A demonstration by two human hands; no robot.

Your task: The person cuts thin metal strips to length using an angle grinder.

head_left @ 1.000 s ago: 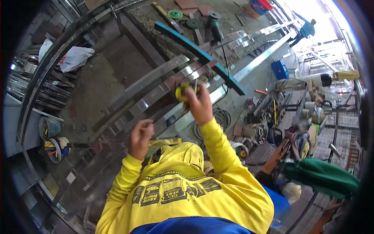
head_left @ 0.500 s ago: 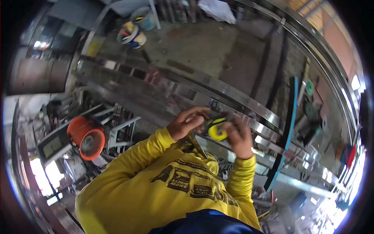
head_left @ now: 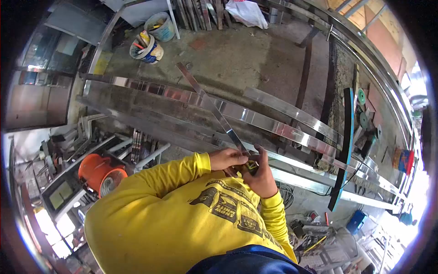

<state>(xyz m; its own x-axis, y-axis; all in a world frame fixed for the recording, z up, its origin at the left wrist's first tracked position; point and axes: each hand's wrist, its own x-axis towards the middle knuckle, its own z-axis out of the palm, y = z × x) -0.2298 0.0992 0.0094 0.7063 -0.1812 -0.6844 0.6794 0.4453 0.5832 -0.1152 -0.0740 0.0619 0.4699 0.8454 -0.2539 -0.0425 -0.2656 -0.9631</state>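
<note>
A long, narrow metal strip (head_left: 213, 108) slants from my hands out over the metal bars, its far end pointing to the upper left. My left hand (head_left: 226, 160) is closed around its near end, close to my chest. Right beside it, my right hand (head_left: 262, 177) grips a tape measure (head_left: 250, 167) with a yellow and black case, mostly hidden by the fingers. The two hands nearly meet, with the tape measure against the strip's near end.
Long shiny metal bars (head_left: 273, 127) cross in front of me. A blue-edged dark bar (head_left: 345, 141) lies across them at right. An orange fan-like drum (head_left: 93, 173) stands at left. Buckets (head_left: 148, 52) with tools sit on the far floor, near a white sack (head_left: 248, 13).
My right hand has come in toward my left with the tape measure. The metal strip now extends outward past the bars, and my view has steadied.
</note>
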